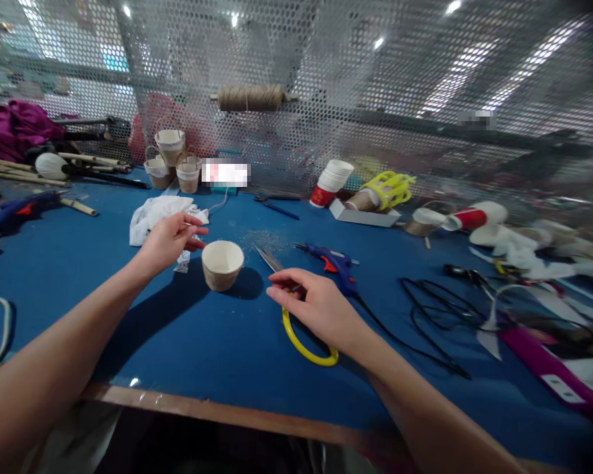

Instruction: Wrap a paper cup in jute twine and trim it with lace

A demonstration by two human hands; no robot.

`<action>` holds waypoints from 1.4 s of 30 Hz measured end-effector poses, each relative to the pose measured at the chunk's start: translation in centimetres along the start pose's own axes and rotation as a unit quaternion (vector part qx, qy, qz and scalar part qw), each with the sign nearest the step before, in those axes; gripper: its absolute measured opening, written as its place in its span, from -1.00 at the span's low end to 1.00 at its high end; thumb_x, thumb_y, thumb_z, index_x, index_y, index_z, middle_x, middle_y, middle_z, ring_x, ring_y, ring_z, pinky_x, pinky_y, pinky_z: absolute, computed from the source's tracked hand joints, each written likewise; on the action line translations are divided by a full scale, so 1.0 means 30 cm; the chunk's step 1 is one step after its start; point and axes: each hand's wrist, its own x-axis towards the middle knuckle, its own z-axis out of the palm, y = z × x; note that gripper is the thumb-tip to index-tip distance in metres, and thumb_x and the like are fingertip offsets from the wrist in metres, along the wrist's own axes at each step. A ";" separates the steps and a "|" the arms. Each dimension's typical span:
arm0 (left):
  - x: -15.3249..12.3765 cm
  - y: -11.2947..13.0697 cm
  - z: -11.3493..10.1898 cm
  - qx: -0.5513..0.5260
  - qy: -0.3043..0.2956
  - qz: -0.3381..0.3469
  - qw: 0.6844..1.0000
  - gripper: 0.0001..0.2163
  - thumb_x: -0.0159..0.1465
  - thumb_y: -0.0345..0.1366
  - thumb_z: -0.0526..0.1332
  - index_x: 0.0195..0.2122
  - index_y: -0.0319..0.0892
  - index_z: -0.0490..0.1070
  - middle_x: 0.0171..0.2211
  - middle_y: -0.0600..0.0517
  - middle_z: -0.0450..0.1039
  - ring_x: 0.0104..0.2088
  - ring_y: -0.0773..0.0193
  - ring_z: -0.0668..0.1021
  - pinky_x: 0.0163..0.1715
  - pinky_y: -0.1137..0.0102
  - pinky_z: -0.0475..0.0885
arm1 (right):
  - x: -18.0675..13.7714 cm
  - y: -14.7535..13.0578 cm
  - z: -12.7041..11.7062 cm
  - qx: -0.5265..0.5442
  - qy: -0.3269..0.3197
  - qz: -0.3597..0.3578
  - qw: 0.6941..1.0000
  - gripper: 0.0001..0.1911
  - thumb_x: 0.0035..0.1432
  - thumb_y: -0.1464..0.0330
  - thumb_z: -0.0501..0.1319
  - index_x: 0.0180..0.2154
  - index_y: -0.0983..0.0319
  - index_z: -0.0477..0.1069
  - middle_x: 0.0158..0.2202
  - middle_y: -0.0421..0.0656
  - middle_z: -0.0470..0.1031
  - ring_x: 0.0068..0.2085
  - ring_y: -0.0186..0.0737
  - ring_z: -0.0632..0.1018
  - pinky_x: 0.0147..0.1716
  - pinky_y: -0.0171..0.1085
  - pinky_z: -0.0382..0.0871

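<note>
A small cup wrapped in twine (222, 264), white inside, stands upright on the blue table between my hands. My left hand (170, 240) is just left of it, fingers apart and loosely bent, over a crumpled white lace cloth (151, 216). A short strip of lace (182, 262) lies below those fingers. My right hand (311, 299) is closed around the middle of a pair of scissors (296, 337) with yellow handles. Their blades point away to the upper left, and part of them is hidden under my fingers.
A blue glue gun (333, 260) lies beyond my right hand, its black cable running right. Behind are pliers (279, 205), stacked paper cups (332, 181) and small twine-covered baskets (170, 158). A twine spool (250, 98) hangs on the mesh. Scraps clutter the right side.
</note>
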 end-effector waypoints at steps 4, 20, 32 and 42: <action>-0.029 0.062 0.002 -0.081 0.068 0.049 0.993 -0.91 0.13 -0.33 0.19 -0.41 -0.25 0.39 -0.51 -0.01 0.54 -0.49 0.31 0.58 -0.40 0.40 0.48 | -0.006 0.002 -0.003 0.038 0.040 -0.032 0.998 -0.82 0.11 0.29 0.18 -0.30 0.26 0.45 -0.39 -0.15 0.52 -0.39 -0.28 0.51 -0.39 -0.30 0.41; -0.286 0.139 0.205 -0.473 -0.303 -0.287 0.776 -0.54 0.31 -0.03 -0.13 -0.23 -0.31 0.39 -0.38 -0.07 0.47 -0.34 0.36 0.51 -0.27 0.49 0.38 | -0.050 -0.028 0.059 -0.062 0.186 -0.308 0.931 -0.94 0.08 0.42 0.22 -0.34 0.24 0.45 -0.22 -0.05 0.44 -0.15 -0.11 0.43 -0.18 -0.08 0.35; -0.275 0.137 0.183 -0.491 -0.338 -0.287 0.750 -0.44 0.26 0.10 -0.20 0.04 -0.23 0.19 -0.25 -0.09 0.43 -0.23 0.24 0.49 -0.14 0.32 0.30 | -0.041 -0.017 0.062 -0.074 0.197 -0.346 0.914 -0.95 0.15 0.43 0.14 -0.37 0.24 0.36 -0.37 -0.08 0.45 -0.25 -0.16 0.46 -0.28 -0.13 0.35; -0.258 0.148 0.098 -0.083 -0.249 0.118 0.958 -0.56 0.19 -0.12 0.17 0.08 -0.09 0.21 -0.07 -0.10 0.42 -0.10 0.15 0.46 -0.03 0.22 0.28 | -0.031 0.020 0.052 -0.053 0.229 -0.199 0.952 -0.83 0.21 0.36 0.06 -0.45 0.21 0.25 -0.46 -0.16 0.39 -0.40 -0.27 0.42 -0.36 -0.23 0.33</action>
